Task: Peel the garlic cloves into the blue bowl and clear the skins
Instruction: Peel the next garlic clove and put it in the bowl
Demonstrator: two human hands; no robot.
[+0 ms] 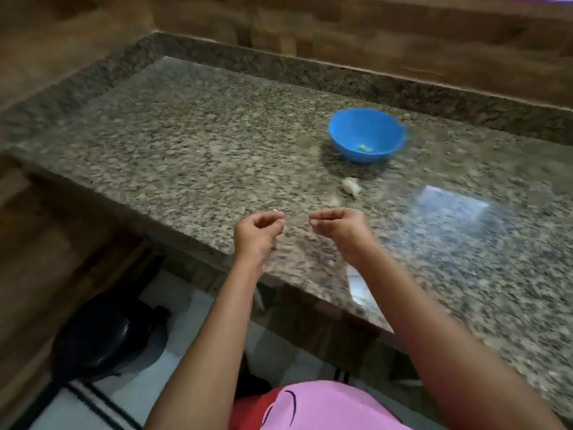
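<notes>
Garlic cloves (pixel 351 185) lie just beside the blue bowl (pixel 350 131)

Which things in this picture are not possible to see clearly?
Head view, all of it with motion blur:
- Whether the left hand or the right hand pinches anything: curled fingers hide it.
- The greenish bit in the blue bowl: too small to name.
- The whitish garlic on the granite countertop: blur hides whether it is peeled.
</notes>
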